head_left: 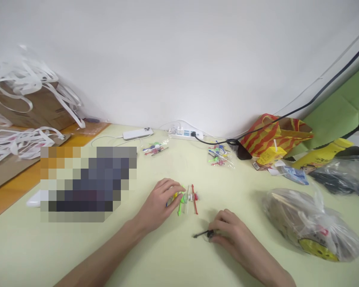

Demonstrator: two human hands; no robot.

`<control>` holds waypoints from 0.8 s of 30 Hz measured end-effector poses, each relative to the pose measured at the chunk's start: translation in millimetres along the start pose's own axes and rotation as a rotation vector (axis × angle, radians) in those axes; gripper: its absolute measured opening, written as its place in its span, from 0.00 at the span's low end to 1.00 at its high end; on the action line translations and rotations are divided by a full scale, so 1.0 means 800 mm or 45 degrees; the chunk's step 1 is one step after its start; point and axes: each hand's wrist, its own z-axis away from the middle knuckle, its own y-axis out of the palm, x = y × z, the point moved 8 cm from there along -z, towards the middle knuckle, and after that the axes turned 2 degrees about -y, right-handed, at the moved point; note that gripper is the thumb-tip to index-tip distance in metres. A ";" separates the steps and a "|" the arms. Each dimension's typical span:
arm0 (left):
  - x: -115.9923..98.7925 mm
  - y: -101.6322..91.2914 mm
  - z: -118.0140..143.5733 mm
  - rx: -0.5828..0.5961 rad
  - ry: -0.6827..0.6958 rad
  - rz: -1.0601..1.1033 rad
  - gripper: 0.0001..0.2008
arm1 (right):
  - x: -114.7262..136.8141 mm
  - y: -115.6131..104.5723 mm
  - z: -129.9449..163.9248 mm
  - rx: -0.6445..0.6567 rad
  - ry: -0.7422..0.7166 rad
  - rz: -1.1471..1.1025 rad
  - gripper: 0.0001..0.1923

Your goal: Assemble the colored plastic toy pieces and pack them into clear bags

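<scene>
My left hand [163, 201] is curled around the left end of a row of small plastic arrow pieces [185, 198]. Green, white and red ones show plainly; bits of yellow and blue peek out by the fingers, which hide the rest. Each visible piece has a thin arrow-tipped bar and a round middle. Closer to me on the right, my right hand [229, 231] pinches a black arrow piece [209, 234] by its round middle, its tip pointing left. A gap of bare table lies between the black piece and the row.
Behind lie two clear packets of similar coloured pieces, a left packet [155, 148] and a right packet [219, 154]. A power strip [185, 134] and a white phone [137, 133] are near the wall. At right sits a knotted plastic bag [311, 227]; a blurred patch covers the left.
</scene>
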 end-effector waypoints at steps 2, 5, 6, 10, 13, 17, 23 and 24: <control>-0.001 0.000 0.000 -0.008 0.004 -0.010 0.09 | -0.007 -0.008 -0.006 -0.025 -0.024 0.026 0.12; 0.000 -0.003 0.000 -0.017 -0.006 -0.029 0.09 | -0.020 -0.028 -0.028 -0.053 -0.077 0.032 0.14; 0.003 -0.005 0.000 -0.022 -0.016 -0.035 0.09 | -0.024 -0.035 -0.038 -0.057 -0.092 0.016 0.15; 0.022 -0.023 -0.001 -0.117 -0.072 -0.092 0.09 | -0.034 -0.047 -0.081 -0.048 -0.142 -0.086 0.16; 0.049 -0.044 0.000 -0.233 -0.151 -0.152 0.10 | -0.032 -0.047 -0.102 -0.057 -0.193 -0.158 0.16; 0.084 -0.065 0.006 -0.304 -0.265 -0.184 0.10 | -0.032 -0.053 -0.108 -0.122 -0.224 -0.263 0.13; 0.096 -0.055 0.007 -0.152 -0.318 -0.194 0.11 | -0.052 -0.070 -0.099 -0.310 -0.124 -0.293 0.11; 0.094 -0.051 0.007 -0.111 -0.314 -0.189 0.12 | -0.055 -0.069 -0.098 -0.317 -0.116 -0.303 0.11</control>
